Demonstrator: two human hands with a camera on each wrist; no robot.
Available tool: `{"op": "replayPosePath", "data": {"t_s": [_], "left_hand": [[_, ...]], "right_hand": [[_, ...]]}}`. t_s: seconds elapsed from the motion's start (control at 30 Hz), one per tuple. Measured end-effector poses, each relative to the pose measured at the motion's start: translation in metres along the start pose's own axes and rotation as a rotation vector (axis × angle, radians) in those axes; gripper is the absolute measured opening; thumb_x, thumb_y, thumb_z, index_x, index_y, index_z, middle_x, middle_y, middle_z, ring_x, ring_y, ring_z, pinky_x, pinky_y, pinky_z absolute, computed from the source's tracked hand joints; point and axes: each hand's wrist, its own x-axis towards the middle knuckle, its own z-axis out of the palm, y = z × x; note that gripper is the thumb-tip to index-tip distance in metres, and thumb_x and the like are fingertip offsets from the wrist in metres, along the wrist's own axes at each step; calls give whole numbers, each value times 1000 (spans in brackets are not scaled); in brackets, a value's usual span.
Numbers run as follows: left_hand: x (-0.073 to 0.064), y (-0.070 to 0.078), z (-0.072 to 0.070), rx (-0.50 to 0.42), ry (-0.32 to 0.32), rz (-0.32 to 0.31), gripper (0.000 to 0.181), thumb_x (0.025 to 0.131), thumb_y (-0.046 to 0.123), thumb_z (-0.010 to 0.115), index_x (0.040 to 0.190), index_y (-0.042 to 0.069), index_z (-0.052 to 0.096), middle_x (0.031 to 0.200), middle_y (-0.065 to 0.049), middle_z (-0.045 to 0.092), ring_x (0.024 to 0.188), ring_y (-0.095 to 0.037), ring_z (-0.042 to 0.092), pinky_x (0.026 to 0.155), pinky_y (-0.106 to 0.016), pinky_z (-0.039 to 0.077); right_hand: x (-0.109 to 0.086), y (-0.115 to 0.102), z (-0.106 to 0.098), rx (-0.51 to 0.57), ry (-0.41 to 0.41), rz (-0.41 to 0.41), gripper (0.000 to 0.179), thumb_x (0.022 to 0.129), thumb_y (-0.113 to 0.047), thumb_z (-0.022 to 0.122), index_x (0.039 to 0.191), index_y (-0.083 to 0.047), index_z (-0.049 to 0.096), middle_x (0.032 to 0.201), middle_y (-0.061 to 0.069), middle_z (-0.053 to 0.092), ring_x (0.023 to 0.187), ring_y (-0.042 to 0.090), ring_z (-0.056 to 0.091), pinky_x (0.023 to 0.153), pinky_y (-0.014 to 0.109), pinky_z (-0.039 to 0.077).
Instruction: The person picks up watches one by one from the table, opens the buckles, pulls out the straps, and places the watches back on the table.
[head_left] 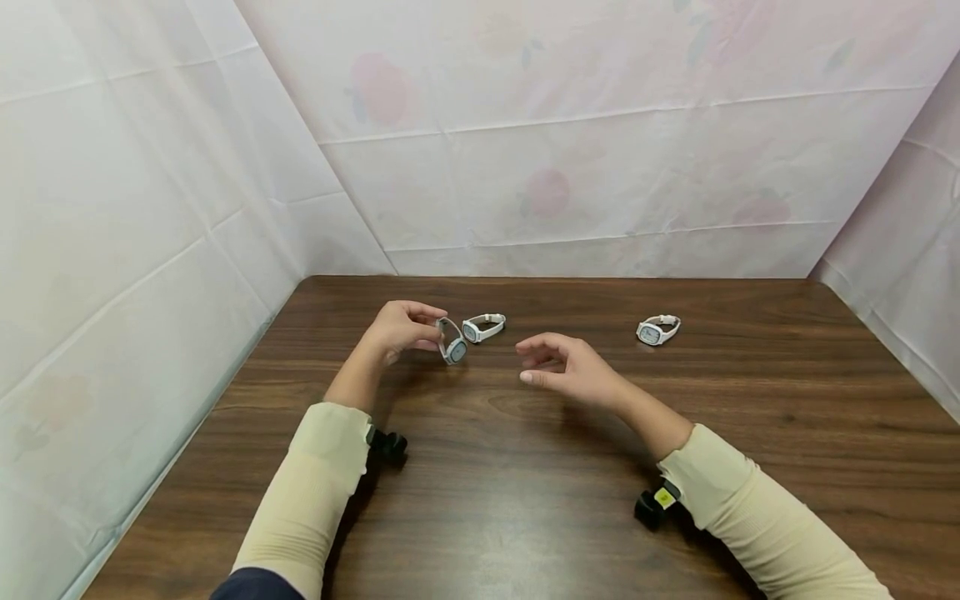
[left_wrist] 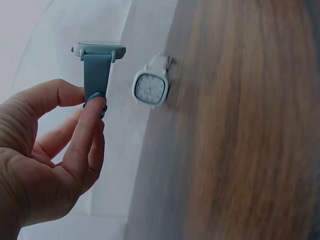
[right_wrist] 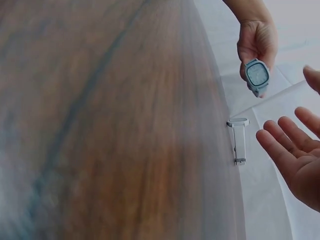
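Note:
My left hand [head_left: 406, 328] pinches a pale blue-grey wristwatch [head_left: 456, 351] by its strap, between thumb and fingers. In the left wrist view the strap [left_wrist: 96, 75] stands upright from the fingertips, with the case on top. Just right of it in the head view, a white wristwatch [head_left: 483, 327] lies on the table with its strap closed in a loop. My right hand [head_left: 572, 370] hovers over the table with fingers loosely bent and nothing in them. In the right wrist view its fingers [right_wrist: 292, 145] are spread beside the white watch [right_wrist: 239, 142].
Farther right on the brown wooden table [head_left: 480, 483] lies another white wristwatch [head_left: 658, 331]. White cloth [head_left: 600, 167] with faint pink prints hangs behind the table's back edge and along both sides. Black wrist cameras [head_left: 388, 447] are strapped to both forearms.

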Motion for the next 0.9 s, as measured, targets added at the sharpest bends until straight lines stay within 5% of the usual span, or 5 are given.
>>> {"op": "replayPosePath", "data": {"t_s": [0.27, 0.43, 0.9], "left_hand": [[-7, 9, 17, 35, -31, 69, 44, 78, -16, 65, 122, -14, 59, 99, -22, 57, 73, -16, 64, 71, -34, 60], [-13, 13, 26, 45, -34, 118, 44, 77, -17, 66, 120, -16, 60, 104, -30, 59, 71, -15, 64, 68, -32, 60], [-29, 27, 47, 86, -88, 194, 41, 73, -16, 69, 113, -9, 67, 93, -23, 63, 72, -16, 62, 67, -35, 60]], "right_hand": [[1, -3, 0, 62, 76, 84, 36, 93, -15, 69, 123, 3, 61, 122, 20, 63, 104, 27, 63, 82, 34, 55], [4, 0, 1, 161, 102, 120, 36, 94, -13, 67, 123, 7, 59, 120, 27, 61, 104, 41, 62, 85, 46, 55], [9, -2, 7, 317, 92, 172, 39, 96, -12, 64, 124, 13, 54, 116, 32, 59, 102, 49, 60, 83, 47, 56]]}}
